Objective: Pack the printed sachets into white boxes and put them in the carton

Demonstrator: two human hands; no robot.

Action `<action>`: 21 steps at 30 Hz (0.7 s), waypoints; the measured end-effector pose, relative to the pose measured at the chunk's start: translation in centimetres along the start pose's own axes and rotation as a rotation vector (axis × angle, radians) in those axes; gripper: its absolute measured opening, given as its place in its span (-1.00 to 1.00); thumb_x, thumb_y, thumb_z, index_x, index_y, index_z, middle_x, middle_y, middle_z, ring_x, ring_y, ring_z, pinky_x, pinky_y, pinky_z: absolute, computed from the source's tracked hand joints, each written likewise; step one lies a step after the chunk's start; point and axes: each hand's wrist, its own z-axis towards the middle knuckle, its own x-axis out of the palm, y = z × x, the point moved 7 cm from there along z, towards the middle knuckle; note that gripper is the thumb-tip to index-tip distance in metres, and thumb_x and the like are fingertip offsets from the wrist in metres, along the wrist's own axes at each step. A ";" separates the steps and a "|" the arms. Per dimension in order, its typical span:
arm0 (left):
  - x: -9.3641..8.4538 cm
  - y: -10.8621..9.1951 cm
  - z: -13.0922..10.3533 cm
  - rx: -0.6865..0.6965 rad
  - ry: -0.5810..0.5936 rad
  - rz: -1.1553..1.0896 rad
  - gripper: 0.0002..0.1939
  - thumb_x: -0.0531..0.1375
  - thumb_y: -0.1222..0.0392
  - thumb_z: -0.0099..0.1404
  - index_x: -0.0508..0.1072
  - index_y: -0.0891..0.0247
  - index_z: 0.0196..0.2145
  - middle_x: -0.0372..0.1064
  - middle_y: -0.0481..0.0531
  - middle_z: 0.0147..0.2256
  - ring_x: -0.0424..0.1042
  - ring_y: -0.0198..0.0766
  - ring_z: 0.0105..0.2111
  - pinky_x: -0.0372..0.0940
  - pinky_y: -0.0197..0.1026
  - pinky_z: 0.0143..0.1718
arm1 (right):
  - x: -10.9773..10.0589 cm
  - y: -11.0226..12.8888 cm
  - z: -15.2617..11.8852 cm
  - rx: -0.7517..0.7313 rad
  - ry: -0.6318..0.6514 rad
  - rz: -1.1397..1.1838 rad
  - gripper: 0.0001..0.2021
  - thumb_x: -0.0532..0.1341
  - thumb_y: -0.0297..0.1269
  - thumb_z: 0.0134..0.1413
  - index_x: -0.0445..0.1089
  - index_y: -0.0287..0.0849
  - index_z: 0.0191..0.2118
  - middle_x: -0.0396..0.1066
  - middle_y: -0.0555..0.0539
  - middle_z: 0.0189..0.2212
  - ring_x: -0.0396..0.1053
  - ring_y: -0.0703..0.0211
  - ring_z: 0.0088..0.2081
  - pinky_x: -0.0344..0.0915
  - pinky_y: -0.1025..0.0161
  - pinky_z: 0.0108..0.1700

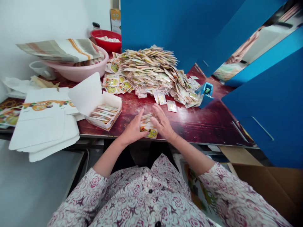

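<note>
Between my two hands a small stack of printed packets (151, 133) stands at the table's front edge. My left hand (134, 130) cups the stack's left side, thumb over its front. Against the right side rests my right hand (163, 123), its fingers stretched forward and slightly apart. An opened white box (115, 117) with a row of packets (104, 113) inside is to the left of my left hand. Beyond my hands rises a large heap of packets (151, 71). A few loose packets (171, 106) lie in front of the heap.
Flat white cartons (44, 126) are piled at the left. Behind them are a pink basin (78, 72) under a striped cloth (63, 50), a white cup (44, 70) and a red basin (106, 42). A blue holder (205, 93) and blue panels (265, 104) stand right; an open cardboard box (272, 186) is below.
</note>
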 end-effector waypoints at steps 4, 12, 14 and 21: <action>0.1 -0.3 0.3 0.046 -0.002 -0.019 0.07 0.39 0.16 0.09 -0.09 0.17 0.41 0.01 0.31 0.38 0.08 0.16 0.36 0.04 0.23 0.36 | 0.6 1.5 0.8 -0.267 0.453 -0.521 -0.10 0.30 0.19 0.03 0.08 -0.16 0.39 0.08 -0.27 0.38 -0.06 -0.23 0.42 -0.14 -0.22 0.42; -3.7 -4.3 -3.4 0.069 -0.208 0.064 -0.31 0.18 0.24 0.31 0.10 0.28 0.35 0.27 0.28 0.24 0.32 0.03 0.23 0.21 0.13 0.29 | 2.7 2.1 1.2 -0.241 0.597 -0.780 -0.29 0.37 -0.10 -0.06 0.28 -0.21 0.23 0.44 -0.33 0.05 0.43 -0.25 0.04 0.36 -0.08 0.05; -7.0 -7.0 -5.8 0.201 -0.429 0.153 -0.56 0.08 0.24 0.42 0.29 0.16 0.23 0.38 0.14 0.15 0.36 -0.07 0.19 0.16 0.10 0.32 | 2.7 2.3 0.9 -0.213 0.575 -0.759 -0.33 0.36 -0.11 -0.07 0.30 -0.19 0.19 0.46 -0.31 0.01 0.45 -0.25 0.01 0.38 -0.08 0.02; -17.4 -5.4 -10.5 0.223 -1.149 0.307 -0.24 0.20 0.15 0.32 -0.03 0.09 0.38 -0.11 0.14 0.41 -0.10 -0.03 0.43 -0.04 0.04 0.39 | 1.6 1.4 0.5 -0.102 0.440 -0.588 -0.38 0.36 -0.16 -0.13 0.34 -0.17 0.12 0.50 -0.26 -0.03 0.49 -0.18 -0.04 0.40 -0.05 0.01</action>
